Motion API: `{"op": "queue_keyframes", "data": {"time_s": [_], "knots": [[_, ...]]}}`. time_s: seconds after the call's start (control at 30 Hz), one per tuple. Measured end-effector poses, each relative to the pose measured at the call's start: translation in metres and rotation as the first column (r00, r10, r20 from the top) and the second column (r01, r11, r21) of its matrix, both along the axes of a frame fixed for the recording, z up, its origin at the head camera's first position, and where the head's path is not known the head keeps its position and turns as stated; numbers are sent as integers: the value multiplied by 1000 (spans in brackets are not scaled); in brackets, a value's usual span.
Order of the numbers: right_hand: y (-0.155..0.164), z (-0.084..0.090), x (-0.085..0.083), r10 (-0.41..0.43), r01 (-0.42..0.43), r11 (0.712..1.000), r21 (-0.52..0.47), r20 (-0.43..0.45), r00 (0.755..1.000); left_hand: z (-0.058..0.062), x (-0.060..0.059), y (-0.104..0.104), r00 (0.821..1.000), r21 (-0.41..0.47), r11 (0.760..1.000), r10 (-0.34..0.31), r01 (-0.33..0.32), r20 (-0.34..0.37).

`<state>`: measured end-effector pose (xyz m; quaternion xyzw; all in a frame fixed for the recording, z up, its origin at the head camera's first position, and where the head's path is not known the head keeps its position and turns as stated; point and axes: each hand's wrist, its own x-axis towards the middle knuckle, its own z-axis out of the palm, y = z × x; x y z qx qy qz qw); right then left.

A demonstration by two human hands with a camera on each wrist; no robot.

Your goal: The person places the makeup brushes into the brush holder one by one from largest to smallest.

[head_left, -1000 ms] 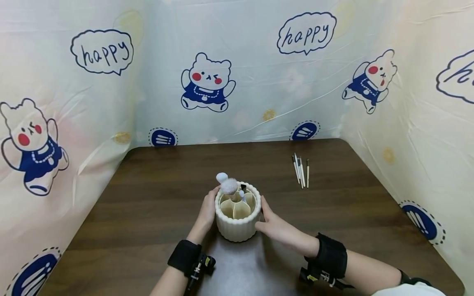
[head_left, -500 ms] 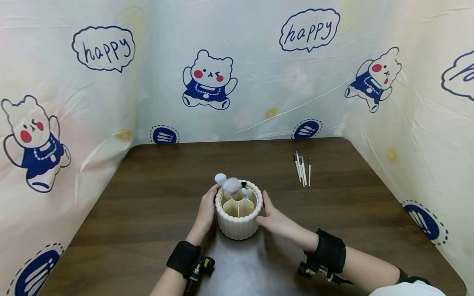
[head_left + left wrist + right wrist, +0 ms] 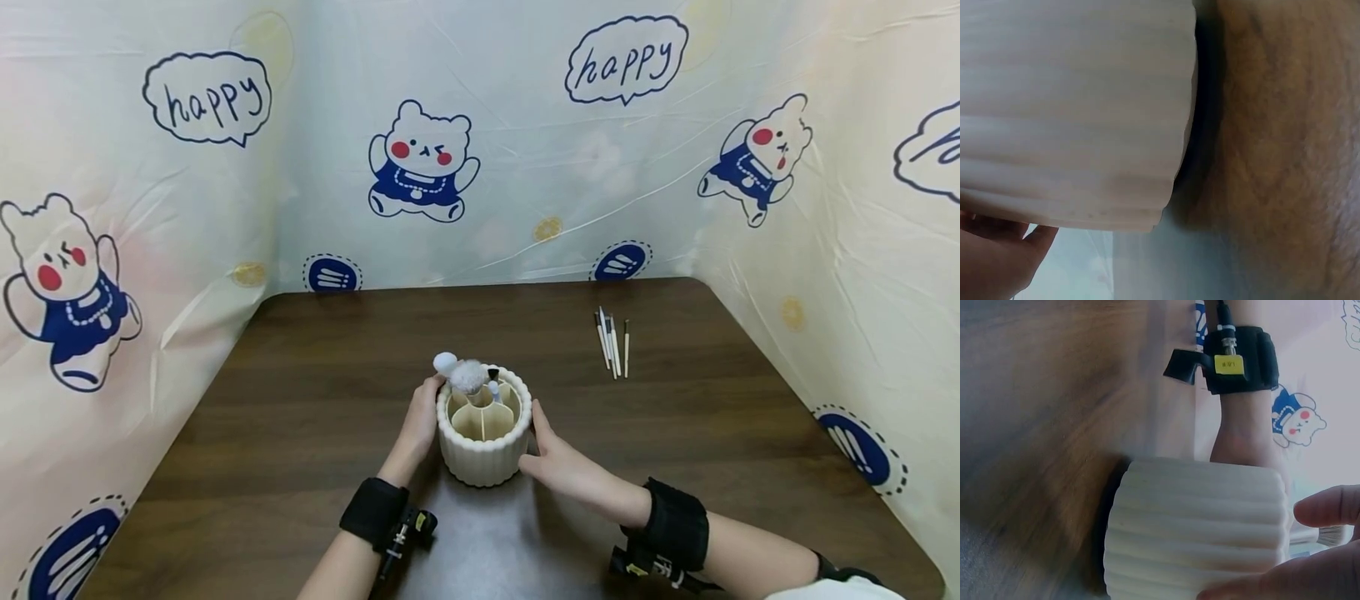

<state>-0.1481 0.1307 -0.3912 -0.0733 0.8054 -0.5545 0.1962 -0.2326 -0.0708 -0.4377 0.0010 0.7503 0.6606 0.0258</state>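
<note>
both hands, left hand (image 3: pixel 417 424) and right hand (image 3: pixel 553 459), cupped the ribbed cream round holder (image 3: pixel 483 454); fluffy brushes (image 3: pixel 467 377) stood inside; thin white-handled brushes (image 3: pixel 612 343) lay on the desk (image 3: pixel 300 400).

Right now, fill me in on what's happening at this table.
A person has both hands on a cream ribbed holder standing on a dark wooden table. The left hand cups its left side and the right hand cups its right side. Inside, the holder is split into compartments; a few makeup brushes, one with a big fluffy head, stand in the far ones, while the near ones look empty. A small bunch of thin brushes lies on the table farther back to the right, apart from the holder.
</note>
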Motion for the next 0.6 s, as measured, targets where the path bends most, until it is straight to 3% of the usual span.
{"op": "queue_keyframes", "data": {"time_s": [0.27, 0.6], "knots": [[0, 0, -12, 2, -2, 1000, 10, 3, 1000, -2, 7, -3, 996, -15, 998, 59, -60, -69], [0, 0, -16, -12, 13, 1000, 22, -22, 1000, -4, 8, -6, 992, 12, 999, 52, -51, -111]]}}
